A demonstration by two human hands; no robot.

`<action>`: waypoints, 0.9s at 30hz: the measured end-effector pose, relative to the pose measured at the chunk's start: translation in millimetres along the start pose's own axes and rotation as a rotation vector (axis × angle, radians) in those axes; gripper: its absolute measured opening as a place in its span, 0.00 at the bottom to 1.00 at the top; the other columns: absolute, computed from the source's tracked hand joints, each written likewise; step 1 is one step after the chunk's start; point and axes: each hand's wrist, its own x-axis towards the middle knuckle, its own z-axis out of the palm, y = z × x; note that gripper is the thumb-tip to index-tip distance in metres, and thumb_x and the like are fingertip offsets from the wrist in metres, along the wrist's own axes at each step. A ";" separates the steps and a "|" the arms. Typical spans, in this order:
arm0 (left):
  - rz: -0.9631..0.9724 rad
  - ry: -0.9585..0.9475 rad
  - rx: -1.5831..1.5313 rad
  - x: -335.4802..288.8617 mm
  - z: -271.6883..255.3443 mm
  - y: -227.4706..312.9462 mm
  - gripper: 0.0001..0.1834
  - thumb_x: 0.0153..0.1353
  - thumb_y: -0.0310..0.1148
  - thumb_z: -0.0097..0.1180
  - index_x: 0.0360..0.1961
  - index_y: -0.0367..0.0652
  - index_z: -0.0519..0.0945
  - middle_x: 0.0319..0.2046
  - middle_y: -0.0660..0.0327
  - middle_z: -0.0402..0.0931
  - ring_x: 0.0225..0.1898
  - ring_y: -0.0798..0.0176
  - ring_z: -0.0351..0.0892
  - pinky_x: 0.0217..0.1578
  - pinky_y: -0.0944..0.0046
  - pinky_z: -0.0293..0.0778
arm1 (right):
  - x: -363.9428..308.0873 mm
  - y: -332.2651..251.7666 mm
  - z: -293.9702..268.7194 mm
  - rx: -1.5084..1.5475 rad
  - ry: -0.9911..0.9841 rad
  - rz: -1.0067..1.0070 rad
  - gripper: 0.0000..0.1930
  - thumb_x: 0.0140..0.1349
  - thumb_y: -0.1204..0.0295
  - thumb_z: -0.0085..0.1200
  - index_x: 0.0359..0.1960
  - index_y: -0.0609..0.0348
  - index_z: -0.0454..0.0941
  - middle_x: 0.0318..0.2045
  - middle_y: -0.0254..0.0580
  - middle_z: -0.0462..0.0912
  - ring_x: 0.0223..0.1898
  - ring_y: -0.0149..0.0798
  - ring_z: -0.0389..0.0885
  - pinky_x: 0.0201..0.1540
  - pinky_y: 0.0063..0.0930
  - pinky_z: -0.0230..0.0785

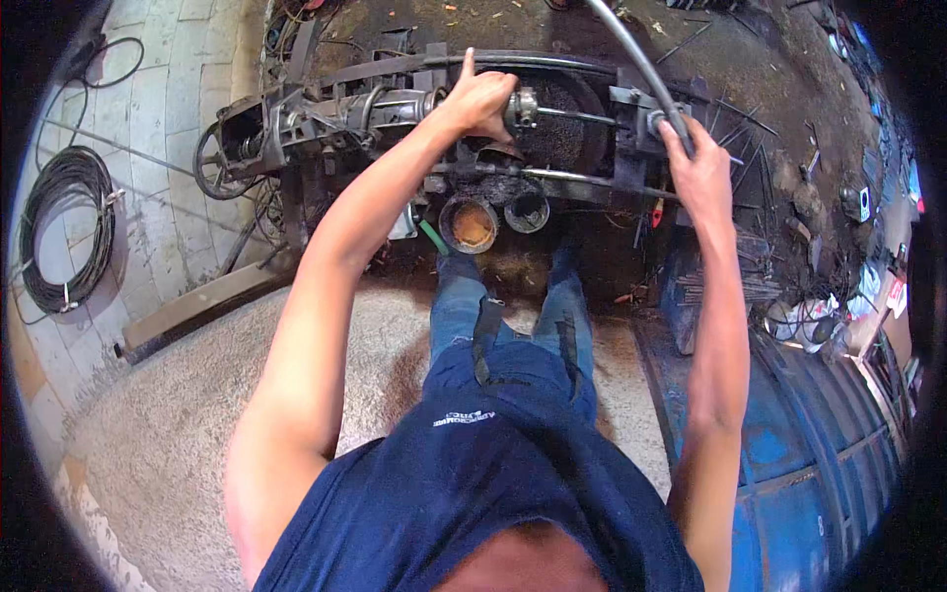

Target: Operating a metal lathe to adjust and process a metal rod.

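A long metal machine (400, 107) with a shaft and round chuck parts stretches across in front of me. My left hand (483, 102) is closed at its middle, beside a round metal fitting (526, 107). One digit points away from me; the others curl down, and what they grip is hidden. To the right, my right hand (698, 163) wraps round the lower end of a grey metal rod (636, 57). The rod slants up and left out of view. Its held end is over a dark block (636, 123) at the machine's right end. A thin bright shaft (577, 116) runs between fitting and block.
Two round containers (470, 225) stand below the machine near my feet, one with brownish contents. A coiled black cable (67, 229) lies at left, near a handwheel (209, 161). Thin rods (760, 158) litter the dark floor at right. Blue metal panels (809, 474) are beside my right arm.
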 end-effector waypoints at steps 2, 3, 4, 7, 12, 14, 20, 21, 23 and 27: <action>-0.030 0.048 0.085 -1.2 -0.1 8.0 0.59 0.27 0.56 0.73 0.57 0.29 0.63 0.56 0.45 0.69 0.63 0.50 0.64 0.61 0.22 0.34 | 2.7 3.0 0.3 -0.036 0.057 -0.050 0.22 0.62 0.54 0.53 0.47 0.59 0.78 0.21 0.56 0.79 0.26 0.50 0.81 0.32 0.38 0.68; -0.098 0.089 0.147 -2.7 -6.1 15.6 0.63 0.29 0.57 0.73 0.60 0.25 0.58 0.61 0.43 0.63 0.66 0.49 0.59 0.63 0.25 0.36 | 3.6 2.7 1.0 -0.033 0.047 -0.062 0.22 0.62 0.54 0.53 0.47 0.59 0.78 0.21 0.56 0.79 0.26 0.50 0.81 0.32 0.38 0.68; -0.139 0.214 0.130 -10.2 -15.5 24.3 0.62 0.30 0.57 0.73 0.61 0.26 0.58 0.61 0.44 0.62 0.66 0.49 0.59 0.64 0.29 0.38 | 2.6 3.5 -0.9 -0.048 0.029 -0.023 0.22 0.62 0.54 0.53 0.47 0.59 0.79 0.22 0.56 0.79 0.26 0.49 0.81 0.32 0.37 0.68; -0.239 0.515 -0.209 -48.2 -51.7 58.5 0.56 0.37 0.53 0.71 0.62 0.29 0.59 0.60 0.44 0.63 0.64 0.49 0.61 0.67 0.40 0.41 | -1.0 2.6 -4.4 -0.038 0.022 -0.006 0.22 0.62 0.53 0.52 0.46 0.59 0.79 0.22 0.55 0.79 0.25 0.48 0.80 0.32 0.37 0.68; -0.833 0.874 -1.212 -94.8 32.2 61.6 0.18 0.63 0.38 0.56 0.44 0.32 0.79 0.36 0.59 0.81 0.38 0.68 0.78 0.43 0.67 0.72 | 2.4 1.9 -0.6 -0.053 0.058 -0.038 0.22 0.62 0.52 0.53 0.47 0.59 0.79 0.23 0.54 0.80 0.26 0.46 0.80 0.34 0.37 0.69; -0.982 0.861 -1.817 -89.4 53.2 58.2 0.26 0.64 0.42 0.54 0.55 0.31 0.71 0.50 0.51 0.75 0.51 0.57 0.74 0.54 0.61 0.66 | 1.9 1.8 1.5 -0.047 0.066 -0.041 0.23 0.62 0.52 0.53 0.47 0.59 0.79 0.24 0.54 0.80 0.26 0.46 0.80 0.34 0.37 0.69; -1.185 0.901 -2.257 -44.0 69.9 35.9 0.38 0.60 0.46 0.59 0.64 0.34 0.59 0.67 0.46 0.53 0.69 0.49 0.51 0.65 0.52 0.51 | -1.6 -3.9 1.5 -0.058 0.081 -0.048 0.23 0.62 0.52 0.53 0.48 0.59 0.78 0.22 0.51 0.79 0.25 0.42 0.79 0.33 0.36 0.69; -1.279 0.874 -2.281 -36.9 71.1 33.1 0.40 0.58 0.47 0.61 0.64 0.35 0.58 0.68 0.47 0.51 0.69 0.49 0.49 0.65 0.51 0.50 | -2.0 -4.2 1.2 -0.063 0.084 -0.039 0.23 0.62 0.52 0.53 0.48 0.59 0.78 0.21 0.51 0.79 0.24 0.41 0.79 0.33 0.35 0.69; -1.203 0.875 -2.335 -29.8 75.2 30.5 0.39 0.57 0.48 0.62 0.63 0.38 0.61 0.65 0.49 0.55 0.67 0.51 0.53 0.65 0.52 0.51 | -2.0 -4.6 1.0 -0.073 0.088 -0.030 0.23 0.62 0.52 0.53 0.48 0.59 0.79 0.21 0.50 0.79 0.24 0.40 0.78 0.32 0.35 0.69; -0.984 0.994 -2.440 -23.2 101.0 17.6 0.29 0.55 0.49 0.64 0.53 0.47 0.73 0.53 0.62 0.72 0.53 0.61 0.68 0.57 0.57 0.58 | -1.5 -6.0 1.6 -0.081 0.102 -0.057 0.22 0.62 0.53 0.53 0.46 0.60 0.79 0.19 0.50 0.77 0.23 0.40 0.78 0.32 0.35 0.69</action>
